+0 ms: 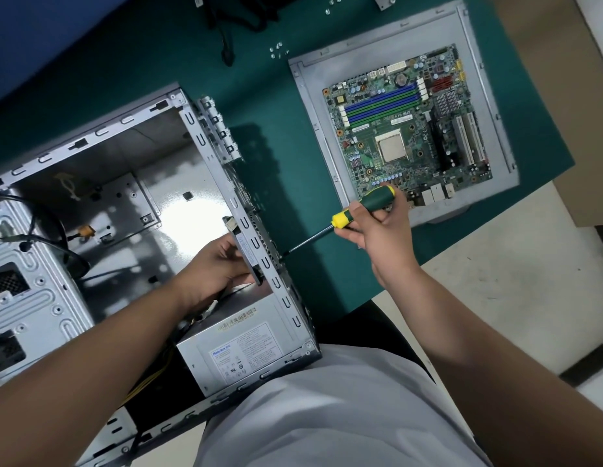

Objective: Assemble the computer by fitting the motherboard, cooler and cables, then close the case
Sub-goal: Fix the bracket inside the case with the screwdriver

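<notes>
Open computer case (131, 170) on the green tabletop (269, 106), left hand (219, 264) inside gripping a flat part at its rear wall, right hand (377, 227) clamped round a screwdriver (357, 214) outside, motherboard (411, 126) beyond on a panel (313, 96)

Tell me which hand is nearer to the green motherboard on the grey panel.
Right. The right hand, gripping the green-yellow screwdriver, overlaps the green motherboard's near edge; the left hand is inside the grey computer case.
</notes>
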`<state>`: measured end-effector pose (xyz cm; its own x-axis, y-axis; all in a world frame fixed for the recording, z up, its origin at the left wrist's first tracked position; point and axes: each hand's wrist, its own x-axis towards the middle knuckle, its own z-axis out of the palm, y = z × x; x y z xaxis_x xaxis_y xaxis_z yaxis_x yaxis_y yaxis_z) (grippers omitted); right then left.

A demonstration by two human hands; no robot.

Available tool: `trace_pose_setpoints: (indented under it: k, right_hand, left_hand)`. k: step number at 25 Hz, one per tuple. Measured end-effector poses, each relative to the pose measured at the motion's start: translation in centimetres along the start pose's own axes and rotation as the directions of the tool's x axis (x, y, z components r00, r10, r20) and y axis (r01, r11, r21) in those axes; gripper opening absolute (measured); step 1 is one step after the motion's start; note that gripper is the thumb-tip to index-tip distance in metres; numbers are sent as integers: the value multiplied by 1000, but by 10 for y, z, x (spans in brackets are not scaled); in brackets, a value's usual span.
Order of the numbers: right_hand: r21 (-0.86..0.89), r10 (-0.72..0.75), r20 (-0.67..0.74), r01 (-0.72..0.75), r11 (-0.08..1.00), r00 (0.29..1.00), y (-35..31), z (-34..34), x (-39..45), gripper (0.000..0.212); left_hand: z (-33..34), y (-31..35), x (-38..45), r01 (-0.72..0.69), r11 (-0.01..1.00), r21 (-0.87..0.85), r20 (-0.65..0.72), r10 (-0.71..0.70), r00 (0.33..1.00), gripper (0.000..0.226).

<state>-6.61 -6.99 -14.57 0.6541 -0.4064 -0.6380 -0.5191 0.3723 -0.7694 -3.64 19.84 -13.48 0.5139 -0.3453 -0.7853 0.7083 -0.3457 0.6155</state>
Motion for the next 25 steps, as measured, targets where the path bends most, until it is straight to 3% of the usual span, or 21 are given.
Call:
trace_pose_setpoints:
  k: [8,13,17,21,23,25]
  right_hand:
    - [-34,33,-14,-33,999,999,-6,-4,-3,45]
    - [-214,67,-47,-75,974,997,-18,-1,0,58]
    - [-266,79,19,-71,961,997,-36,-8,9,18]
    - [-223,124,37,-113,968,992,-57,-16,19,25]
    - [-492,73,10,-58,869,997,-62,-11,18,21]
    - [-812,22,23,6,583,999,-64,-6,22,50]
  left_hand:
    - [1,0,0,12,1000,15,-13,-12,1000,24]
    - [0,-2,1,27,999,27,-21,-26,999,23]
    - [0,-3,2,27,999,17,-20,-27,999,24]
    - [-1,-3,2,27,1000,-10,-19,-28,999,24]
    - [0,-3,1,26,999,-20,-17,-26,1000,23]
    - [-1,-3,2,18,999,-30,-19,-19,1000,24]
